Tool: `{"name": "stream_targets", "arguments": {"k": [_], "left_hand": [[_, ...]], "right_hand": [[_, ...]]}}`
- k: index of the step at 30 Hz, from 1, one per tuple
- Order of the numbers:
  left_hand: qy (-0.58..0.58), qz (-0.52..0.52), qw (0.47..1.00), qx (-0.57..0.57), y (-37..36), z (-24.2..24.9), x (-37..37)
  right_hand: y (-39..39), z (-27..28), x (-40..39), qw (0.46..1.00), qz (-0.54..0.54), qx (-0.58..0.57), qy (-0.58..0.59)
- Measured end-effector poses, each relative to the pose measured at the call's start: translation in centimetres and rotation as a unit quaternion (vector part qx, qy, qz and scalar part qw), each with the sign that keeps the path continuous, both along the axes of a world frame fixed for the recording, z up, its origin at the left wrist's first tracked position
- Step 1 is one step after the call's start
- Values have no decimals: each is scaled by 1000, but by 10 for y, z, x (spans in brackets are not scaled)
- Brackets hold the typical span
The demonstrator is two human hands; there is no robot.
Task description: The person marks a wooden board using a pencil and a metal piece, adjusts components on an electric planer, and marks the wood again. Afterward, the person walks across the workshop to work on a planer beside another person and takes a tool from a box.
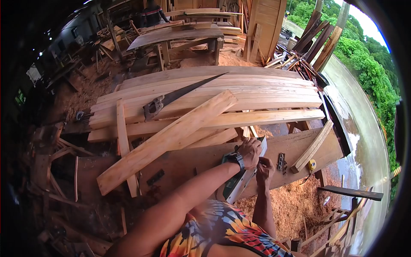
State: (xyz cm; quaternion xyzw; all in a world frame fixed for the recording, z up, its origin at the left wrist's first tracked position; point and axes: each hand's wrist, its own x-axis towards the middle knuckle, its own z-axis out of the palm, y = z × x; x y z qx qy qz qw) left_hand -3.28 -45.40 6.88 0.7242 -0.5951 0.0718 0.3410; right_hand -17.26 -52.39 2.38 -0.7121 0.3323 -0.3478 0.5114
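Two bare hands of yours meet low in the view over a green and pale-bodied power tool [235, 182] that lies on the wide brown wooden workbench [192, 160]. Your left hand [249, 152], with a dark wristwatch [236, 159] at the wrist, has its fingers curled down over the top of the tool, clamped on it. Your right hand [265, 168] sits just beside it on the tool's far side, fingers bent inward; whether they grip the tool or only rest against it I cannot tell. Just right of your hands a small dark metal fitting [281, 162] lies on the bench, and beyond it a yellow tape measure [312, 164] rests by a short pale wooden batten [313, 146]. To the left, a long pale wooden plank [167, 141] lies slanted across the bench. Behind it sits a stack of long pale curved boards [214, 96], with a dark-bladed handsaw [180, 96] lying on top. Farther off stands a dark wooden table [175, 36], and a person [152, 13] is beyond it
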Motion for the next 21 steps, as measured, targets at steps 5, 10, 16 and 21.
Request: {"name": "stream_targets", "arguments": {"k": [5,10,16,21], "left_hand": [[-1,1,1000,12,3,2,-1],[-28,-6,999,15,6,3,-1],[1,21,999,43,0,-1,-2],[38,7,994,106,17,32,-6]], "right_hand": [[-4,2,-6,964,2,210,-165],[-34,-26,-24,910,22,379,-166],[-12,-17,-11,993,-34,99,55],[-5,-11,-2,993,-70,1,93]]}}
